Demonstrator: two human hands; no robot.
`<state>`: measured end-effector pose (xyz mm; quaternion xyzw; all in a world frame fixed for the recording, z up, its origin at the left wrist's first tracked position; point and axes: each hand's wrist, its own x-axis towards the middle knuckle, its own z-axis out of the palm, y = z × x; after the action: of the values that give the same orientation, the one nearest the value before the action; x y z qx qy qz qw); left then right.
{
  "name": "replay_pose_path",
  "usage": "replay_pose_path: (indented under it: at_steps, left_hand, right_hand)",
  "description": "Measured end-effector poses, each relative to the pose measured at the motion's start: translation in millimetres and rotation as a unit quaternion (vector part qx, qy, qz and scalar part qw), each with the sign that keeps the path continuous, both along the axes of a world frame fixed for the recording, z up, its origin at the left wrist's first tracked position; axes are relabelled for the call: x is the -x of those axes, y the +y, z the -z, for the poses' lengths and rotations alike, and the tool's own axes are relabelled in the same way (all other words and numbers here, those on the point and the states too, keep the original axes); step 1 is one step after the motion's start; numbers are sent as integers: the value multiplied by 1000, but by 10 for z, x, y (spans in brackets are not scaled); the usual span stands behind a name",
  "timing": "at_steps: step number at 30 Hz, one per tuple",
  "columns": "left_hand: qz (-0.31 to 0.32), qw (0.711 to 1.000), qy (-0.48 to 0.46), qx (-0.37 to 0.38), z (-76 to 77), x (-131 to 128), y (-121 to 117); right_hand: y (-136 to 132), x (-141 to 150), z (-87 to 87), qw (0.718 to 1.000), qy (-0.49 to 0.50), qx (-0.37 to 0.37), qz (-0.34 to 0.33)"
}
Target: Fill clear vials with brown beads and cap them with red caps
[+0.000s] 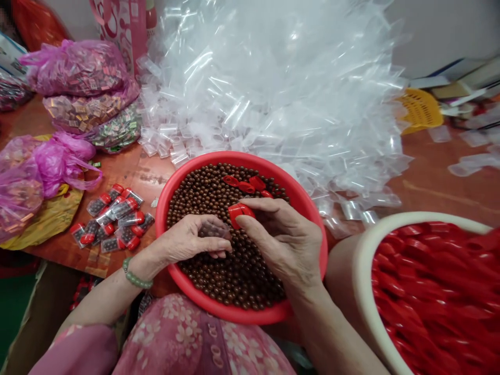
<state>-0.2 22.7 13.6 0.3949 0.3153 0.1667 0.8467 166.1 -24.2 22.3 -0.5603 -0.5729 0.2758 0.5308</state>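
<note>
A red basin point(183, 179) full of small brown beads point(203, 195) rests on my lap at the table's edge. Over it, my left hand point(187, 242) is closed round a small clear plastic tube point(214, 230) with beads in it. My right hand point(283, 237) pinches a red cap point(239, 212) right at the tube's open end. Several loose red caps point(246, 185) lie on the beads at the basin's far side.
Filled, red-capped tubes point(113, 221) lie in a heap left of the basin. A big pile of empty clear tubes point(273, 88) stands behind it. A cream basin point(361, 250) of red caps point(437, 291) is at right. Pink bags point(78, 67) sit far left, a yellow basket point(422, 109) far right.
</note>
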Motion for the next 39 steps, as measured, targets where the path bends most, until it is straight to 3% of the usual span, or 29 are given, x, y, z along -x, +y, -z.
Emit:
replay_pose_path:
  at_steps: [7,13,20,26,33,39]
  left_hand:
    - [28,998,-14,-45,29,0,3]
    - [31,995,-10,-94,40,10,7]
    - [24,998,2,-51,84,16,-2]
    - [-20,998,-42,46,99,-41,-21]
    - [-2,998,-56,40,89,-40,-28]
    - [-1,999,-50,11,124,8,-31]
  right_hand:
    - [22,7,33,989,-98,-44,-100]
    - [42,-7,-1,980,-141,-51,-129]
    - [-43,32,49,945,-273,-68,-165]
    - [-65,182,196,917,-372,-114,-90]
    - [-33,173,228,898,-394,-183,-61]
    - [-38,232,227,905,-381,-177,-69]
